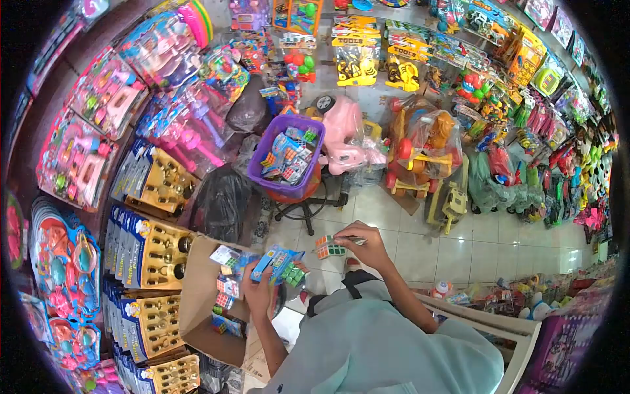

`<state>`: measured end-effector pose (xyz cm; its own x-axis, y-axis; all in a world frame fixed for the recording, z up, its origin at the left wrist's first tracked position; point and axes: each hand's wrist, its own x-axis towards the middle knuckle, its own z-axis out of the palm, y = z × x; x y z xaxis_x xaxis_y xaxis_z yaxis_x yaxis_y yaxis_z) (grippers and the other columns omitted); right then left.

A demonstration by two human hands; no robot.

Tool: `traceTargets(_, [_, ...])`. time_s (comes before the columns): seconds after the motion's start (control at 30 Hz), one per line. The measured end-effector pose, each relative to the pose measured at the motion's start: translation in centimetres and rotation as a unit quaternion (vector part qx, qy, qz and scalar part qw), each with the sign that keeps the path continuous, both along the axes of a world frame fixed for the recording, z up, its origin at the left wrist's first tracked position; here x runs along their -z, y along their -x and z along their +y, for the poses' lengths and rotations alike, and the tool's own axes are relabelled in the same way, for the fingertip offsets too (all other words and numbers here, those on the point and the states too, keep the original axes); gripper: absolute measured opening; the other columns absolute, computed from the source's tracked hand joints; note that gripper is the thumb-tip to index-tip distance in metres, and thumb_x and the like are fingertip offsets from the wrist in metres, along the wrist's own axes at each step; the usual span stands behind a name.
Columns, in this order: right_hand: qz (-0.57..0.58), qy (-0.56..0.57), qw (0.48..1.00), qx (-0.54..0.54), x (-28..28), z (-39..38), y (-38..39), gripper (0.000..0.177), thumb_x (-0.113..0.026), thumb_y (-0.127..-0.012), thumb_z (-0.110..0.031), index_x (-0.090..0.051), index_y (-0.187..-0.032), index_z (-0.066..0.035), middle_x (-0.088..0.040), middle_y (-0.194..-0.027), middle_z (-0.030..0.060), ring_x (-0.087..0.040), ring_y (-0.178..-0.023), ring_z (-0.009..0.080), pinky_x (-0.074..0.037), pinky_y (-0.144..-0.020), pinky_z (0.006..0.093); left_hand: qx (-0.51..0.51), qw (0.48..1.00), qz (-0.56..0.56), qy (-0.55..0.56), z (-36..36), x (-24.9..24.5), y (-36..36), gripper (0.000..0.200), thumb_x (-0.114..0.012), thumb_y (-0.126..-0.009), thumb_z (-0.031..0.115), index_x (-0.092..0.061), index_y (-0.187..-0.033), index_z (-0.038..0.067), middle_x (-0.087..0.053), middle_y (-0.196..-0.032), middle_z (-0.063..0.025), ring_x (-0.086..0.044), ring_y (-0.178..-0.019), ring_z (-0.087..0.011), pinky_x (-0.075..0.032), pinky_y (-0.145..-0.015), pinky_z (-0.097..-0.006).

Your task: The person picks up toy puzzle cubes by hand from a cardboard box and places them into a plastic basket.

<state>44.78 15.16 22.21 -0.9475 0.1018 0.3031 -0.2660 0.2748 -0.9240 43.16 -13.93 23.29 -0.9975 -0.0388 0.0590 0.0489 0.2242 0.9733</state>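
Observation:
My right hand [365, 244] pinches a puzzle cube [329, 247] by its right side, over the tiled floor; white, green and orange squares show on it. My left hand [258, 289] is closed on a blue-carded packet [278, 261] at the right edge of a cardboard box [197, 289]. A mostly green puzzle cube [294, 273] shows at the packet's right end. Inside the box lie more packaged puzzle cubes [226, 289], partly hidden by my left hand and forearm.
Ahead, a purple basket [254, 163] of packaged cubes rests on a wheeled stool [308, 211]. Wrapped ride-on toys [430, 148] stand behind it. Kitchen play sets [157, 253] line the left side. A white rail [485, 322] runs beside me at right.

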Motion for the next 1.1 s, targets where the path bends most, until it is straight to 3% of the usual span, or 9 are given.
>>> traceTargets(0.1, [-0.006, 0.022, 1.0, 0.01, 0.5, 4.3, -0.1, 0.015, -0.071, -0.078, -0.004, -0.07, -0.093, -0.001, -0.068, -0.087, 0.0105, -0.062, -0.082, 0.0219, -0.049, -0.073, 0.0321, 0.034, 0.998, -0.044, 0.024, 4.3, 1.3, 1.6, 0.021, -0.066, -0.086, 0.009, -0.06, -0.102, -0.002, -0.062, -0.092, -0.0042, -0.056, -0.085, -0.0107, -0.045, -0.077, -0.0248])
traceTargets(0.23, [-0.043, 0.031, 0.998, 0.028, -0.2, 9.2, 0.2, 0.016, -0.068, -0.082, -0.004, -0.068, -0.097, -0.001, -0.067, -0.091, 0.0117, -0.062, -0.084, 0.023, -0.049, -0.076, 0.0325, 0.071, 0.997, -0.023, -0.035, 9.8, 2.1, 3.4, 0.021, -0.064, -0.088, 0.011, -0.061, -0.105, -0.002, -0.063, -0.091, -0.0048, -0.056, -0.084, -0.0093, -0.045, -0.077, -0.0247])
traceTargets(0.4, [-0.051, 0.029, 0.998, 0.037, 0.9, 13.0, 1.3, 0.016, -0.066, -0.084, -0.004, -0.068, -0.1, 0.0, -0.067, -0.095, 0.0132, -0.062, -0.086, 0.0239, -0.049, -0.078, 0.0322, 0.06, 0.998, -0.034, -0.01, 13.1, 2.6, 4.6, 0.019, -0.062, -0.089, 0.01, -0.06, -0.105, -0.001, -0.063, -0.09, -0.0045, -0.056, -0.084, -0.0088, -0.045, -0.077, -0.0244])
traceTargets(0.47, [-0.066, 0.015, 0.997, 0.041, 1.6, 13.8, 2.2, 0.019, -0.062, -0.086, 0.0, -0.067, -0.104, 0.0, -0.064, -0.095, 0.0097, -0.061, -0.086, 0.0168, -0.048, -0.076, 0.0273, 0.061, 0.998, -0.025, 0.009, 13.4, 2.7, 5.3, 0.019, -0.061, -0.09, 0.01, -0.06, -0.105, -0.002, -0.063, -0.09, -0.0041, -0.056, -0.084, -0.0091, -0.045, -0.077, -0.0248])
traceTargets(0.57, [-0.109, 0.04, 0.992, 0.054, 2.0, 14.0, 3.9, 0.018, -0.066, -0.084, -0.004, -0.068, -0.101, -0.001, -0.066, -0.096, 0.013, -0.062, -0.089, 0.0239, -0.049, -0.08, 0.0317, 0.053, 0.998, -0.026, -0.03, 13.3, 4.0, 7.0, 0.02, -0.061, -0.09, 0.012, -0.06, -0.105, -0.002, -0.063, -0.09, -0.0043, -0.056, -0.085, -0.0093, -0.045, -0.077, -0.0253])
traceTargets(0.83, [-0.132, 0.046, 0.99, -0.007, 3.3, 13.8, 10.9, 0.02, -0.066, -0.084, -0.005, -0.068, -0.103, -0.002, -0.066, -0.097, 0.0129, -0.061, -0.092, 0.0248, -0.048, -0.082, 0.0323, -0.026, 0.998, -0.058, -0.002, 13.3, 7.9, 14.8, 0.021, -0.061, -0.091, 0.014, -0.06, -0.105, -0.001, -0.062, -0.092, -0.004, -0.056, -0.085, -0.0101, -0.045, -0.079, -0.0255])
traceTargets(0.9, [-0.107, 0.023, 0.993, -0.032, 3.9, 13.9, 13.7, 0.02, -0.062, -0.085, -0.001, -0.067, -0.104, 0.0, -0.065, -0.096, 0.011, -0.061, -0.087, 0.0194, -0.048, -0.078, 0.0288, -0.045, 0.998, -0.042, -0.016, 13.4, 8.6, 17.5, 0.02, -0.061, -0.091, 0.014, -0.06, -0.105, -0.001, -0.061, -0.09, -0.003, -0.055, -0.083, -0.0089, -0.045, -0.076, -0.0258])
traceTargets(1.03, [-0.09, -0.025, 0.994, -0.051, 2.6, 14.4, 20.4, 0.019, -0.063, -0.085, -0.003, -0.068, -0.103, -0.001, -0.066, -0.096, 0.0109, -0.061, -0.087, 0.0211, -0.048, -0.08, 0.0303, -0.087, 0.994, -0.062, -0.021, 13.2, 9.4, 24.0, 0.018, -0.06, -0.091, 0.013, -0.06, -0.104, 0.0, -0.06, -0.086, -0.0014, -0.053, -0.08, -0.0079, -0.044, -0.073, -0.0258])
traceTargets(1.1, [-0.107, -0.049, 0.992, -0.034, 1.6, 14.8, 24.0, 0.019, -0.065, -0.084, -0.004, -0.07, -0.102, -0.003, -0.067, -0.095, 0.0103, -0.061, -0.089, 0.0222, -0.047, -0.082, 0.0314, -0.095, 0.995, -0.014, 0.003, 12.6, 9.9, 27.3, 0.016, -0.06, -0.091, 0.012, -0.06, -0.102, 0.0, -0.059, -0.083, 0.0, -0.052, -0.077, -0.0077, -0.043, -0.071, -0.0255])
